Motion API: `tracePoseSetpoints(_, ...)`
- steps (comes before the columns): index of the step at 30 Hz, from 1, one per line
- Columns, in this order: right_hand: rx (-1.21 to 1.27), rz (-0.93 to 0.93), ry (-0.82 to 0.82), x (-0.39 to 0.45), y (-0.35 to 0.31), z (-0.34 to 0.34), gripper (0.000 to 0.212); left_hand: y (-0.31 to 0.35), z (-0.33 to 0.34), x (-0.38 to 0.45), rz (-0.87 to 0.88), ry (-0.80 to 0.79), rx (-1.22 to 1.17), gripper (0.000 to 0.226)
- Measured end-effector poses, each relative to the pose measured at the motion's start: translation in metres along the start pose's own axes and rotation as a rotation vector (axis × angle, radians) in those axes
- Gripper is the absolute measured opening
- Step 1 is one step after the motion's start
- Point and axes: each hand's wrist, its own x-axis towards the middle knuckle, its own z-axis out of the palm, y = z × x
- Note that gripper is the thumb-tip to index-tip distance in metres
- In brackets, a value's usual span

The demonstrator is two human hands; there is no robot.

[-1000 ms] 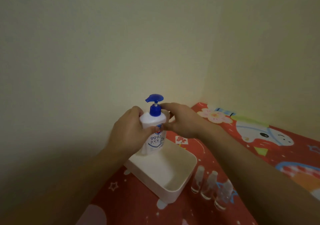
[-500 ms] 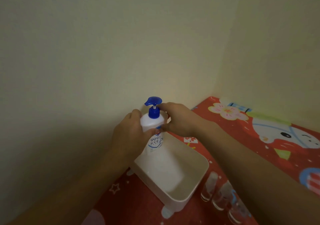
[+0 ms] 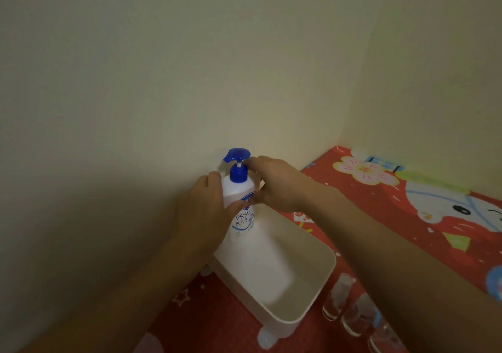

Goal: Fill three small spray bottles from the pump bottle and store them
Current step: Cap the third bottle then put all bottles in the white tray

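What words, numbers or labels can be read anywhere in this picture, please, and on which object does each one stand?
"99.9": on the front label of the pump bottle.
"洗手液": seems to read so, just under that number; blurred.
Finer print lower on the label: too small to read.
Emblem at the label's top: partly covered by the left hand, unreadable.
Small spray bottles: no readable text.
Cartoon tablecloth: pictures only, no legible words.

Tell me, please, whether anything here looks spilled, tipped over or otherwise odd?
Nothing stands out. The pump bottle is upright in both hands, over the white bin; the small spray bottles stand upright beside it, with no spill on the red cloth.
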Motion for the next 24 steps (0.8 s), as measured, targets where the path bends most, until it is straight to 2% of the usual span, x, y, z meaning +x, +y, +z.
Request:
tracePoseSetpoints(10,-0.054,-0.040,0.035,-0.003,0.004,0.011,0.069,-0.007,0.008,0.001,0.265,0.216,0.273,0.053)
tracePoseSetpoints(14,-0.041,-0.052,0.055,-0.006,0.006,0.015,0.071,-0.007,0.008,0.000,0.331,0.249,0.334,0.054)
tracePoseSetpoints(24,-0.047,-0.014,0.076,-0.013,0.002,0.015,0.079,-0.008,0.012,0.000,0.235,0.208,0.213,0.050)
